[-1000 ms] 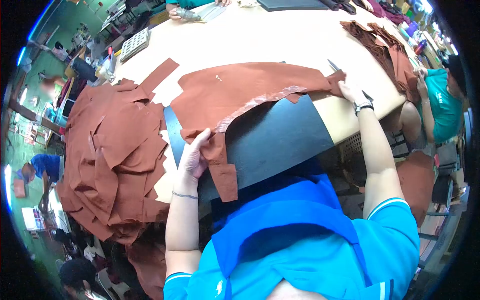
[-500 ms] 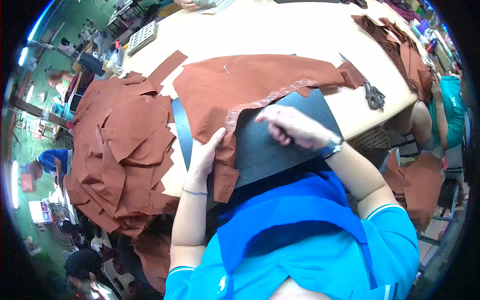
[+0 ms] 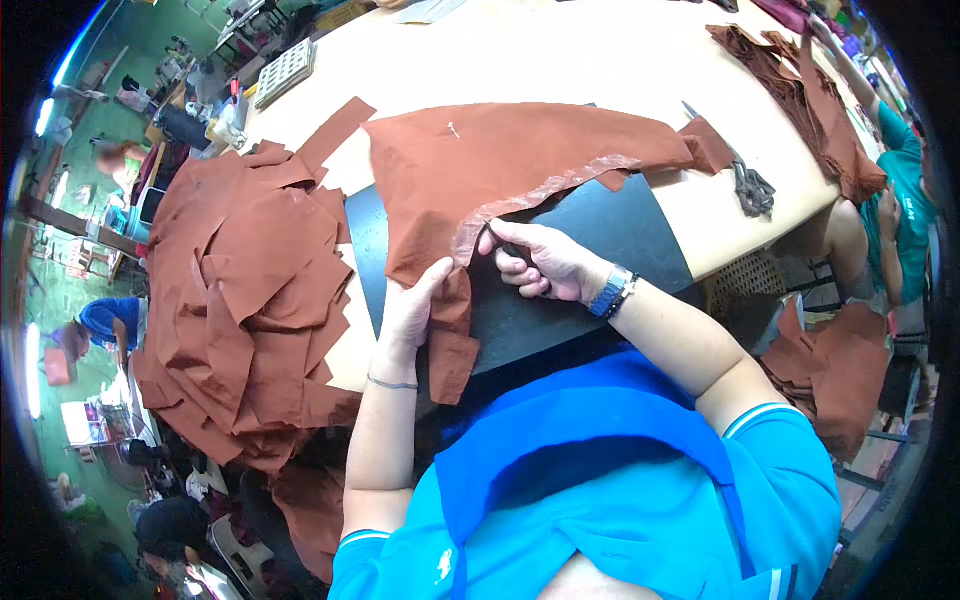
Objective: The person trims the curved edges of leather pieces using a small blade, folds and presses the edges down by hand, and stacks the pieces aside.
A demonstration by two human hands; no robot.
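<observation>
Cloth (image 3: pixel 520 150), brown and wide, lies over a dark board (image 3: pixel 610 245). It looks light and floppy, so edges seem best to hold. Left hand (image 3: pixel 410 312) pinches its near corner; right hand (image 3: pixel 558 264) curls tight by its curve, maybe holding something, I cannot tell.

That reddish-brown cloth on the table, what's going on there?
A person's left hand holds the near edge of a large, curved piece of reddish-brown cloth, which lies partly over a flat black board. The curled right hand is at the cloth's whitish edge; whether it grips anything is unclear. Dark-handled metal scissors lie by the cloth's right end; a heap of similar pieces is at left.
</observation>
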